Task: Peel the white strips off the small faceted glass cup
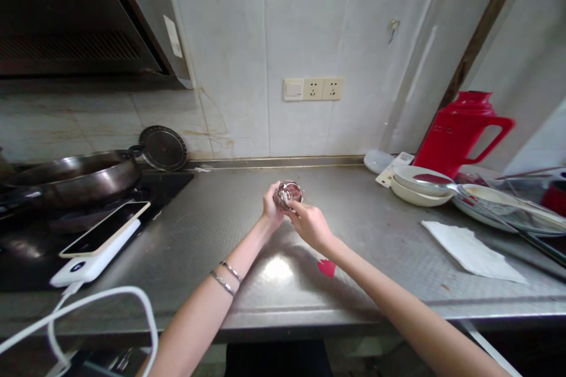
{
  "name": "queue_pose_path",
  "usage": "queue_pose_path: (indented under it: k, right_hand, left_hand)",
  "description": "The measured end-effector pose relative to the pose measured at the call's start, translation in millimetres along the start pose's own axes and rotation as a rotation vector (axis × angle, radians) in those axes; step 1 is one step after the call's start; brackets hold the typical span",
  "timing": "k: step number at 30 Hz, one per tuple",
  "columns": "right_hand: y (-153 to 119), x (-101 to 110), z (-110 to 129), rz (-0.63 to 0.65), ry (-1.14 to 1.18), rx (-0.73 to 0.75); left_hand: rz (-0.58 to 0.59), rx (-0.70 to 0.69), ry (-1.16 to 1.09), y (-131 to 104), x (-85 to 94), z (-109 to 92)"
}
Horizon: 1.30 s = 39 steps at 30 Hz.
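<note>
So, your steel counter [212,218] is the biggest thing going, running along the tiled wall [230,23], with the dark range hood [66,17] hanging over on the left. Under that hood you've got a wide metal pan [75,179] on the black stove [26,247]. Over on the right, your red flask [455,135] stands behind a couple of stacked pale bowls [420,197], and a crumpled-looking bit of white tissue [475,250] lies flat in front of them. Phone [106,230] is propped on a white power bank [97,262] at the stove's edge, white cable [144,300] looping toward you.

Now your hands, roughly mid-counter. Your left hand [272,209] is wrapped around the side of a small shiny cup [296,187], fingers curled in snug, two bracelets [222,283] on that forearm. Your right hand [312,227] comes in from the other side, fingers drawn close together at the near rim; can't tell if they're pinching the rim or something in the opening. The cup's out ahead of you, between both hands. Smallest bit: a pinkish-red patch [326,267] on the counter, just beside your right forearm.
</note>
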State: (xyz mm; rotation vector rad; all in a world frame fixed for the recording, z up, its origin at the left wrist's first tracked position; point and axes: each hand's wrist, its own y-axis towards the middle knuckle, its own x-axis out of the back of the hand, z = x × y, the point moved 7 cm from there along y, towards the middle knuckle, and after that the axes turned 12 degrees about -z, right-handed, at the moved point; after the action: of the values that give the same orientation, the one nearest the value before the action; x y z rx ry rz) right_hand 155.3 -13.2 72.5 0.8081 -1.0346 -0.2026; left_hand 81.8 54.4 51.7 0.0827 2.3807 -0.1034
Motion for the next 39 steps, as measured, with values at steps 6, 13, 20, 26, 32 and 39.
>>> queue_pose_path:
  k: [6,13,20,26,32,39]
  right_hand:
    - [4,18,9,0.186,-0.340,0.542]
    - [2,24,16,0.244,-0.410,0.969]
    - [13,22,10,0.216,-0.471,0.636]
    - [3,4,12,0.146,-0.179,0.208]
    - [7,-14,13,0.005,0.216,-0.229]
    - [15,-13,10,-0.069,0.289,-0.260]
  left_hand:
    - [0.268,0.223,0.129,-2,-3.0,-16]
    - [0.204,0.427,0.422,2,16.7,0]
    - [0.010,0.102,0.270,11,10.6,-11]
    - [-0.063,-0.039,0.171,11,11.6,-13]
    - [-0.136,-0.182,0.181,12,19.2,-12]
    - [-0.104,-0.196,0.109,10,14.3,-8]
